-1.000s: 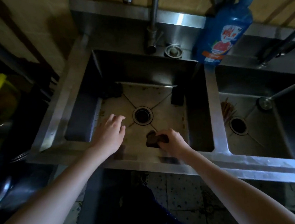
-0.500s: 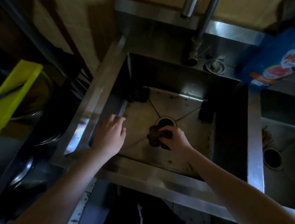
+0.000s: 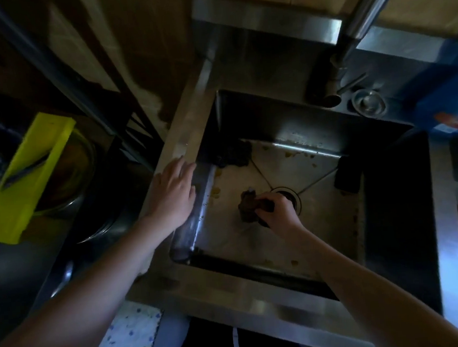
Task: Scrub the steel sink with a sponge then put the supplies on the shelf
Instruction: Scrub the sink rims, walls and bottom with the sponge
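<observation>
The right hand (image 3: 276, 213) is gripping the sponge (image 3: 248, 206) on the sink (image 3: 283, 251) floor beside the drain (image 3: 288, 196), the left hand (image 3: 173, 195) is lying flat and empty on the rim, so scrubbing looks mid-way (yellowish specks remaining, shelving not started).

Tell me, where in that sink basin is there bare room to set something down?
Bare floor lies in the basin's near part, between the right hand holding the sponge and the front wall. It is crowded around the drain, the far-left corner's dark clump and the dark block at the right wall.
</observation>
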A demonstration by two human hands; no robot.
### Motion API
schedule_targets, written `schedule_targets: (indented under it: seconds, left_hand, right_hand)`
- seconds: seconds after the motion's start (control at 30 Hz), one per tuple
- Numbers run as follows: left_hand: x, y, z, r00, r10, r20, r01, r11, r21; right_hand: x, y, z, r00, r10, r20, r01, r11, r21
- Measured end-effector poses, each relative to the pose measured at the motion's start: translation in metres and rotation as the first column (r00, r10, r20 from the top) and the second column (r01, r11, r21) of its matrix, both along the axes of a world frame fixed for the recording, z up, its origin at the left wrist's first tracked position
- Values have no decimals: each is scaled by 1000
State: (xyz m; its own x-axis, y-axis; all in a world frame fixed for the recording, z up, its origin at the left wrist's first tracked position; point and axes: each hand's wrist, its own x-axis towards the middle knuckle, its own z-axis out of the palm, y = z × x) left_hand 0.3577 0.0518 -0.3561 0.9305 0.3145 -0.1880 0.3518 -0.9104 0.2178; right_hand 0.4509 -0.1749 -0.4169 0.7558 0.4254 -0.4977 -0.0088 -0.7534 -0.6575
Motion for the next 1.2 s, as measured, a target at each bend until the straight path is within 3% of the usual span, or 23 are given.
schedule_targets:
  seconds: [0.17, 0.37, 0.7, 0.8, 0.9, 1.03, 1.2]
  left_hand:
    - [23, 23, -5, 995, -103, -5, 102, 988, 118]
    - [48, 47, -17, 986, -169, 2, 167, 973, 157]
    - [63, 66, -34, 958, -217, 188, 205, 975, 83]
    - [62, 69, -38, 948, -228, 223, 217, 973, 73]
    - [63, 70, -40, 947, -232, 221, 223, 973, 68]
    - [62, 68, -40, 949, -223, 222, 216, 975, 55]
    - [63, 67, -42, 956, -208, 207, 203, 978, 45]
  right_hand:
    - [4, 33, -29, 1000, -19, -17, 18, 1000, -17]
    - [20, 79, -64, 998, -62, 26, 63, 998, -10]
    - [45, 144, -129, 994, -61, 92, 63, 998, -21]
    - [37, 151, -146, 988, 14, 155, -2, 997, -73]
    - [28, 148, -155, 957, 188, 219, -146, 970, -196]
    - [7, 133, -146, 916, 366, 166, -316, 911, -265]
    - [-32, 99, -133, 747, 664, 30, -629, 721, -291]
